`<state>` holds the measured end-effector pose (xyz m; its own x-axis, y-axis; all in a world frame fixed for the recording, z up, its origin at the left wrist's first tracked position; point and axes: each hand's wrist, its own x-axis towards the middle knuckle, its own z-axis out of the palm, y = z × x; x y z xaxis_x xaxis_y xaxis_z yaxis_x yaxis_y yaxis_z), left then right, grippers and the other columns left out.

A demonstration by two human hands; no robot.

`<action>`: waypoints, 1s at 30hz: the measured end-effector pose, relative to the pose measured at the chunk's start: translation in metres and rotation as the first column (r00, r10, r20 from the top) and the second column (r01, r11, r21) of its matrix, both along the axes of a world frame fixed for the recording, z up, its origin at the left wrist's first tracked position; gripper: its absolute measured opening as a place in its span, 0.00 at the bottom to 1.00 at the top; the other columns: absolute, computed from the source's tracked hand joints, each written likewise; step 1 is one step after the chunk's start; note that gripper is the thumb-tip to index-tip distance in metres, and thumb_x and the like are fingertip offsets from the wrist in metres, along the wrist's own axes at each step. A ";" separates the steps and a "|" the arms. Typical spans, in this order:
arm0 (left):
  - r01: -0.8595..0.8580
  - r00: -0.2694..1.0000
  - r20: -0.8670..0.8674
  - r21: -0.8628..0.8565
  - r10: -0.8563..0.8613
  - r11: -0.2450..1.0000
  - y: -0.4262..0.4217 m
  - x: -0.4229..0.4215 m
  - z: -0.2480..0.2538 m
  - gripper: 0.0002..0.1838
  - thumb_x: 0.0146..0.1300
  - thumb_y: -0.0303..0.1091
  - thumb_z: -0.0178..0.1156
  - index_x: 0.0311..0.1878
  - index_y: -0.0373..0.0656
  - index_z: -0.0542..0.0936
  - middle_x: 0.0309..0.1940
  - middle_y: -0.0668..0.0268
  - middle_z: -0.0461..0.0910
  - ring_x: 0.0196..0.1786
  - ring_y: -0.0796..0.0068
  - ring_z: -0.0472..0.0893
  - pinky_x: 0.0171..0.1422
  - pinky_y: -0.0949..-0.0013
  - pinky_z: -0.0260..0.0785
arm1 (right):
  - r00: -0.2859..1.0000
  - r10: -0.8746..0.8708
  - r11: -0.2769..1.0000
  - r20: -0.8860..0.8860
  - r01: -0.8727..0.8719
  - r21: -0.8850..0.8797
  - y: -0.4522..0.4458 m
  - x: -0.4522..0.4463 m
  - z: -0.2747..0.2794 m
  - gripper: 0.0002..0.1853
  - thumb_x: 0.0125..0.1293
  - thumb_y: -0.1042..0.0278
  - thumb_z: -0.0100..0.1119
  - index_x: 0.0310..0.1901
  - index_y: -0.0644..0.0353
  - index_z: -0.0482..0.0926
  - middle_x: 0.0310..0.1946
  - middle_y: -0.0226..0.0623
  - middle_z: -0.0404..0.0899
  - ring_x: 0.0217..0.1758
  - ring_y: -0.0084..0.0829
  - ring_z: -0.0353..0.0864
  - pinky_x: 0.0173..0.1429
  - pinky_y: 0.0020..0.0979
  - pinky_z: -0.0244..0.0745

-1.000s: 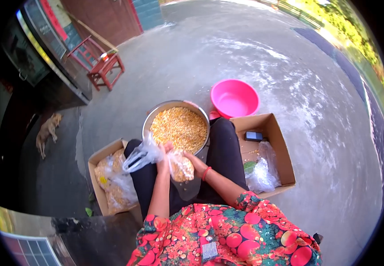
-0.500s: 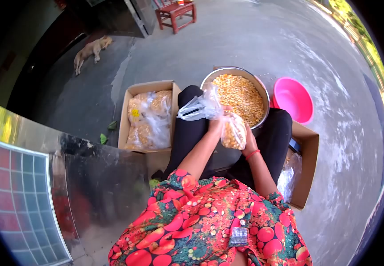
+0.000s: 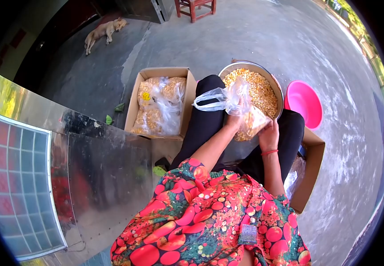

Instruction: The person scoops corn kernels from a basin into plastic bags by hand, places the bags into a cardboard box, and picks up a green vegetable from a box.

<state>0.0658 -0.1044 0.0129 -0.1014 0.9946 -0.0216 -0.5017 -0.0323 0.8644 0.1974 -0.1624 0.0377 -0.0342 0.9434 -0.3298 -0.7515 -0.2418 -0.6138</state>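
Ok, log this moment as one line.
left hand: holding clear plastic bag; right hand: holding bag's side; bag: corn kernels inside; metal basin: corn kernels

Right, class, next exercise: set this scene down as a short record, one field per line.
Left hand: grips a clear bag of yellow kernels
Right hand: at the bag's corner, red band on wrist
Ahead: metal basin holding loose kernels
Person's left: cardboard box with filled bags
Person's right: pink basin, another cardboard box
Background: dog lying down
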 end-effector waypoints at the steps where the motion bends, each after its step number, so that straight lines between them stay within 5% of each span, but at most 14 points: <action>1: 0.091 0.994 0.070 -0.023 -0.089 0.996 -0.002 -0.001 0.005 0.22 0.67 0.47 0.36 0.48 0.39 0.71 0.35 0.61 0.77 0.32 0.79 0.75 0.37 0.74 0.71 | 1.000 -0.025 0.999 0.005 0.026 -0.027 0.003 0.006 -0.019 0.22 0.65 0.51 0.36 0.43 0.63 0.71 0.44 0.40 0.74 0.50 0.32 0.71 0.57 0.32 0.62; 3: 0.247 0.967 0.081 -0.050 -0.242 0.968 -0.011 -0.004 0.017 0.26 0.67 0.51 0.33 0.47 0.38 0.72 0.24 0.59 0.77 0.26 0.75 0.77 0.31 0.73 0.71 | 0.996 -0.070 0.990 0.058 0.076 -0.115 0.008 0.006 -0.044 0.20 0.66 0.54 0.38 0.43 0.66 0.71 0.42 0.41 0.74 0.46 0.34 0.73 0.54 0.33 0.66; 7: 0.400 0.916 0.056 -0.065 -0.397 0.914 -0.027 -0.010 0.050 0.30 0.65 0.56 0.32 0.46 0.39 0.73 0.20 0.64 0.76 0.24 0.79 0.76 0.31 0.75 0.70 | 0.993 0.023 0.996 0.113 -0.013 -0.090 0.005 0.004 -0.043 0.22 0.66 0.56 0.36 0.45 0.69 0.71 0.42 0.42 0.75 0.45 0.34 0.74 0.53 0.32 0.67; 10: 0.514 0.857 0.072 -0.042 -0.511 0.857 -0.027 -0.015 0.061 0.31 0.64 0.57 0.33 0.47 0.38 0.73 0.18 0.66 0.75 0.22 0.79 0.75 0.30 0.76 0.69 | 0.985 0.156 0.987 0.069 -0.153 -0.054 0.004 0.004 -0.040 0.23 0.66 0.54 0.36 0.47 0.68 0.70 0.42 0.43 0.75 0.45 0.33 0.75 0.53 0.32 0.69; 12: 0.566 0.816 0.145 -0.004 -0.560 0.824 -0.023 -0.014 0.057 0.31 0.64 0.58 0.34 0.48 0.38 0.72 0.17 0.67 0.73 0.21 0.80 0.74 0.29 0.76 0.68 | 0.956 0.289 0.933 -0.054 -0.293 -0.208 0.002 -0.011 -0.031 0.25 0.66 0.50 0.35 0.49 0.65 0.69 0.43 0.42 0.75 0.46 0.32 0.75 0.54 0.33 0.69; 16: 0.625 0.743 0.231 0.097 -0.628 0.775 -0.026 -0.013 0.060 0.30 0.64 0.57 0.35 0.46 0.38 0.72 0.18 0.68 0.74 0.23 0.81 0.74 0.31 0.77 0.67 | 0.900 0.390 0.907 -0.196 -0.411 -0.085 -0.002 -0.024 -0.030 0.25 0.66 0.48 0.37 0.55 0.60 0.64 0.48 0.39 0.73 0.49 0.32 0.74 0.53 0.34 0.70; 20: 0.510 0.856 0.073 0.050 -0.512 0.859 -0.010 -0.005 0.018 0.25 0.65 0.52 0.39 0.44 0.38 0.74 0.26 0.67 0.76 0.32 0.79 0.74 0.40 0.74 0.67 | 0.866 0.426 0.899 -0.263 -0.438 0.014 -0.002 -0.022 -0.022 0.24 0.66 0.52 0.37 0.57 0.60 0.62 0.52 0.39 0.69 0.52 0.33 0.72 0.57 0.35 0.67; 21: 0.263 0.940 -0.278 0.224 -0.198 0.938 0.003 0.006 -0.025 0.21 0.63 0.47 0.42 0.43 0.39 0.74 0.28 0.64 0.76 0.33 0.73 0.74 0.41 0.70 0.67 | 0.889 0.391 0.918 -0.238 -0.396 0.029 -0.007 -0.027 -0.002 0.23 0.66 0.54 0.38 0.56 0.61 0.63 0.52 0.39 0.70 0.52 0.33 0.72 0.57 0.34 0.66; 23: 0.119 0.629 -0.728 0.435 0.271 0.892 -0.010 -0.005 -0.011 0.15 0.57 0.38 0.49 0.42 0.39 0.74 0.37 0.58 0.76 0.42 0.62 0.74 0.48 0.62 0.65 | 0.940 0.303 0.953 -0.154 -0.301 0.034 -0.008 -0.021 -0.005 0.23 0.66 0.54 0.38 0.55 0.61 0.64 0.52 0.39 0.69 0.53 0.33 0.71 0.58 0.34 0.65; 24: 0.117 0.629 -0.728 0.436 0.273 0.892 -0.009 -0.005 -0.011 0.15 0.57 0.38 0.49 0.42 0.39 0.74 0.37 0.58 0.76 0.42 0.62 0.74 0.48 0.62 0.65 | 0.976 0.206 0.978 -0.070 -0.203 0.048 -0.008 -0.020 -0.002 0.22 0.66 0.55 0.38 0.55 0.62 0.64 0.52 0.39 0.69 0.53 0.32 0.70 0.58 0.34 0.64; 26: 0.073 0.688 -0.722 0.170 0.073 0.983 -0.009 -0.004 -0.012 0.15 0.55 0.37 0.51 0.43 0.39 0.73 0.38 0.58 0.75 0.41 0.64 0.74 0.46 0.63 0.65 | 0.990 0.143 0.983 0.004 -0.142 0.120 -0.009 -0.019 0.006 0.24 0.67 0.54 0.34 0.54 0.65 0.64 0.52 0.39 0.69 0.55 0.32 0.68 0.62 0.33 0.58; 27: 0.158 0.683 -0.730 0.178 0.022 0.971 -0.013 -0.008 -0.004 0.21 0.60 0.36 0.47 0.57 0.42 0.65 0.41 0.57 0.72 0.43 0.68 0.73 0.49 0.68 0.66 | 0.977 0.150 0.954 0.149 -0.183 0.237 -0.009 -0.018 0.009 0.24 0.66 0.54 0.34 0.54 0.66 0.64 0.52 0.40 0.70 0.55 0.32 0.68 0.62 0.33 0.58; 28: 0.158 0.684 -0.730 0.177 0.022 0.971 -0.016 -0.009 0.006 0.21 0.60 0.36 0.47 0.57 0.42 0.65 0.41 0.57 0.72 0.43 0.68 0.73 0.49 0.68 0.66 | 0.964 0.148 0.933 0.221 -0.210 0.291 -0.009 -0.016 0.008 0.24 0.66 0.54 0.34 0.54 0.66 0.65 0.52 0.40 0.70 0.55 0.32 0.68 0.62 0.33 0.58; 30: 0.152 0.924 -0.329 -0.146 -0.193 0.978 -0.020 -0.007 0.020 0.21 0.63 0.40 0.44 0.56 0.40 0.65 0.42 0.59 0.72 0.43 0.74 0.72 0.47 0.71 0.66 | 0.944 0.099 0.909 0.315 -0.214 0.357 -0.008 -0.010 0.002 0.25 0.65 0.54 0.35 0.53 0.67 0.65 0.51 0.41 0.70 0.55 0.33 0.68 0.62 0.33 0.57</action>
